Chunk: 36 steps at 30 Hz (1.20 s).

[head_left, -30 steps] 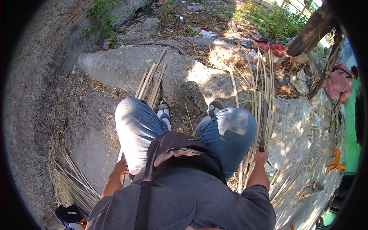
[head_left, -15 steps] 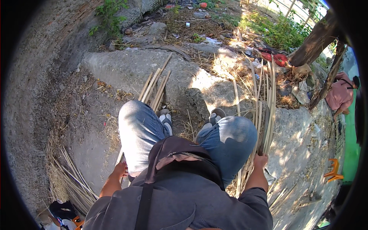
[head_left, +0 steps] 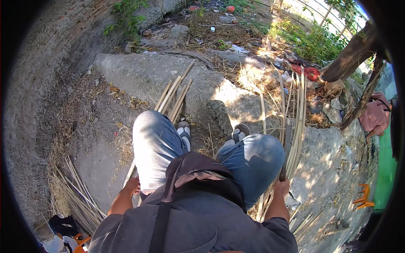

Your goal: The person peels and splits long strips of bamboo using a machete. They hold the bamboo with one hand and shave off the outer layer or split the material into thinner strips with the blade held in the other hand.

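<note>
My left hand [head_left: 132,186], beside my left thigh, has its fingers closed around a pale bamboo strip [head_left: 130,170]. That strip passes out of sight under my leg. Past my left knee, several split strips [head_left: 172,96] lean over the stone ledge, some perhaps continuing beneath the leg. On the other side, my right hand [head_left: 281,186] is closed on a machete [head_left: 285,154], its long dark blade pointing away from me. The blade lies along a bundle of long bamboo strips [head_left: 300,122] outside my right knee. My legs hide part of that bundle.
More strips lie at the lower left [head_left: 80,198] and lower right [head_left: 307,225]. A stone ledge [head_left: 139,71] crosses ahead of my sandalled feet. A tree trunk [head_left: 350,55], an orange chair [head_left: 364,197] and another person in pink [head_left: 374,116] are at the right.
My right hand has come slightly back and toward my leg with the machete, whose dark blade now shows more clearly. The left hand has barely moved. The view has shifted a little.
</note>
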Tool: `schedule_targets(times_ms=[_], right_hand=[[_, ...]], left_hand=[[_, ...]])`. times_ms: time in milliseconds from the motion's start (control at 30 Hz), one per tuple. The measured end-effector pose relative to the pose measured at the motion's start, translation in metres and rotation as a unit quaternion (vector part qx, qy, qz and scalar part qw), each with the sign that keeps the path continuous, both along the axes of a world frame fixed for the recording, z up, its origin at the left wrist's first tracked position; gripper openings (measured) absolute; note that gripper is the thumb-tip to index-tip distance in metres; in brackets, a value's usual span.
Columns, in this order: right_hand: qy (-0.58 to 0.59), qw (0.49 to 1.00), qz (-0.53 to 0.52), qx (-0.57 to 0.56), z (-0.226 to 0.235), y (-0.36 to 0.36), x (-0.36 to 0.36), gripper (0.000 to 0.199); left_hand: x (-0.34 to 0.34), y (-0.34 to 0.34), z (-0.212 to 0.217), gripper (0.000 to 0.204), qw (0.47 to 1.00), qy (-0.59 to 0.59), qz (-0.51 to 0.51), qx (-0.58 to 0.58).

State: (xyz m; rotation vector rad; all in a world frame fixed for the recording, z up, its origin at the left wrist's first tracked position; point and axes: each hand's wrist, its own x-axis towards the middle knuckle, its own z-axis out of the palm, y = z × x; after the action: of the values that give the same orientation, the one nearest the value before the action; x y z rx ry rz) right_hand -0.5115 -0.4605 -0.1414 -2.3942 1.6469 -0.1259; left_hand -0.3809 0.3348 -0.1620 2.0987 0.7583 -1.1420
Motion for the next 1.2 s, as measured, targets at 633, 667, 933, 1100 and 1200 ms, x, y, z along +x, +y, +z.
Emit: schedule_targets(times_ms=[633, 667, 933, 1100, 1200], right_hand=[[0.006, 1.0, 0.004, -0.007, -0.009, -0.05, 0.02, 0.038], [-0.006, 1.0, 0.015, 0.006, -0.007, -0.053, 0.029, 0.038], [-0.037, 0.994, 0.09, -0.051, -0.025, -0.106, 0.072, 0.039], [-0.018, 0.998, 0.055, 0.037, 0.004, -0.105, 0.094, 0.04], [-0.019, 0.998, 0.054, 0.033, 0.001, -0.099, 0.116, 0.039]], left_hand=[[0.004, -0.005, 0.014, 0.053, 0.999, -0.012, 0.05, 0.006], [0.004, 0.001, 0.013, 0.049, 0.999, -0.014, 0.05, -0.001], [0.006, -0.005, 0.025, 0.03, 0.996, -0.062, 0.061, -0.001], [0.012, -0.02, 0.039, 0.033, 0.997, -0.026, 0.076, 0.011], [-0.003, 0.003, 0.013, 0.035, 0.994, -0.012, 0.106, 0.029]])
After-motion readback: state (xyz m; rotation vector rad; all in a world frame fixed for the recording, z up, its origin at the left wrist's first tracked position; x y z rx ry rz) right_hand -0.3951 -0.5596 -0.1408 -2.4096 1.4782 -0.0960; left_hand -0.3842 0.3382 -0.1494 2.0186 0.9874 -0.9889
